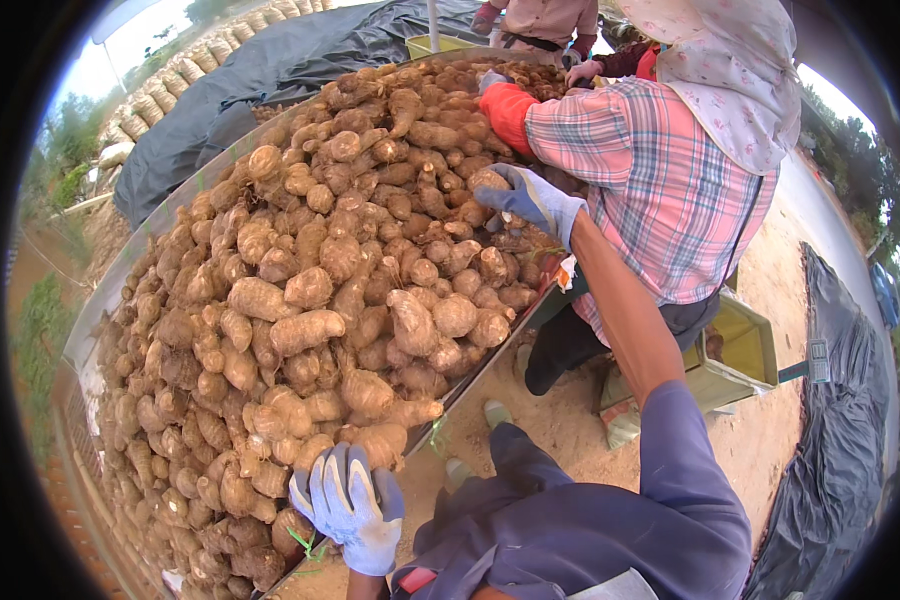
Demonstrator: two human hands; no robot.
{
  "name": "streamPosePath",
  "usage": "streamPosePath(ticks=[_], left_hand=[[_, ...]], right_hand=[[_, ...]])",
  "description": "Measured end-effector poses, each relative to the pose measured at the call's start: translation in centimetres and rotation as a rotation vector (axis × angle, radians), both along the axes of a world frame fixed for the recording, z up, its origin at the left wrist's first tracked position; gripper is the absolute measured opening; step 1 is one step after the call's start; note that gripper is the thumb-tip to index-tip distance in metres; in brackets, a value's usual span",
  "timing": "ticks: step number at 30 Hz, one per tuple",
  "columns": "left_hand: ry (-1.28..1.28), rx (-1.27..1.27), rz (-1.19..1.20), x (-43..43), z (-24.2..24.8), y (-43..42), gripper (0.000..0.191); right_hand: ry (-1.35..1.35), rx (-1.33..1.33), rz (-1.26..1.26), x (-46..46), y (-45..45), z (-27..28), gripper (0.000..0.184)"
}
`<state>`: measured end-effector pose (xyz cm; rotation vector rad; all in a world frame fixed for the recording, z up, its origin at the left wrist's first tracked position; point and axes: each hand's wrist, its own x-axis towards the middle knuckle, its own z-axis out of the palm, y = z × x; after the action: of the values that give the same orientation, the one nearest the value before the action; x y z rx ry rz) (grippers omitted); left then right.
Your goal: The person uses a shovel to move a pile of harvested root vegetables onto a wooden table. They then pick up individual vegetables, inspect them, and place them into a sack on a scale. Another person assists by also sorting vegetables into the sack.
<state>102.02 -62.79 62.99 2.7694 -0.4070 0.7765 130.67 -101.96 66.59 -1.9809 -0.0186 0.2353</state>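
A large heap of brown, hairy taro corms [307, 334] fills the sloping bed in front of me. My right hand [536, 201], in a blue-and-white work glove, reaches over the right side of the heap and is closed around one taro corm [487, 181]. Gloved alike, my left hand [351, 504] rests against corms at the near edge, just below a pale corm [379, 444]. The left palm faces away from me, so whether it grips anything is hidden.
Close at my right, a co-worker in a plaid shirt [675, 187] leans over the heap. Another person [547, 22] stands at the far end. Behind the co-worker is a yellowish bin [739, 341]. Dark plastic sheeting [217, 135] and filled sacks [157, 94] lie beyond the heap.
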Motion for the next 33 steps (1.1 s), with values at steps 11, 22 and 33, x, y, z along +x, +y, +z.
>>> streamPosePath(ticks=[11, 22, 33], left_hand=[[-0.052, -0.001, 0.030, 0.1, -0.6, -0.1, 0.040], [-0.069, -0.412, -0.101, 0.2, 2.3, -0.7, 0.058], [0.414, -1.150, -0.497, 6.8, 7.1, -5.7, 0.067]], right_hand=[[-0.061, 0.002, -0.047, 1.8, 0.9, -2.0, 0.063], [-0.396, 0.433, 0.112, -7.9, 1.3, 3.9, 0.051], [-0.639, 0.286, 0.659, -14.5, 8.6, 6.3, 0.055]])
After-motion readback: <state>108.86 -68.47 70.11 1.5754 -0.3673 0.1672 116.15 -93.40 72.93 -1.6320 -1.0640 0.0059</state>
